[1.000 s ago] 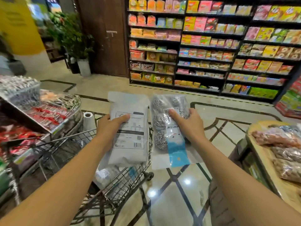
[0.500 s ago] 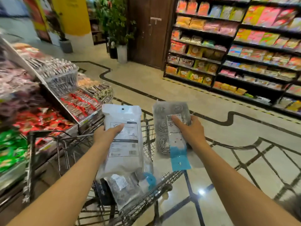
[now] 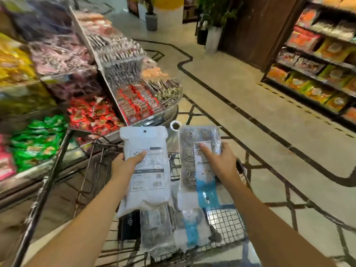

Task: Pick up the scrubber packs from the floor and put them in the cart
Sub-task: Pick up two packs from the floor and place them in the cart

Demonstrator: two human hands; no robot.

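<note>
In the head view, both packs have swung from beside the cart (image 3: 227, 222) to directly above its basket, the left hand (image 3: 125, 166) pinching the white scrubber pack (image 3: 146, 170), the right hand (image 3: 221, 162) pinching the steel-wool pack (image 3: 200, 162), so release looks near.

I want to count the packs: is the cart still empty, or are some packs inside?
Not empty. Packs already lie in the cart, below the two packs held in the hands.
</note>
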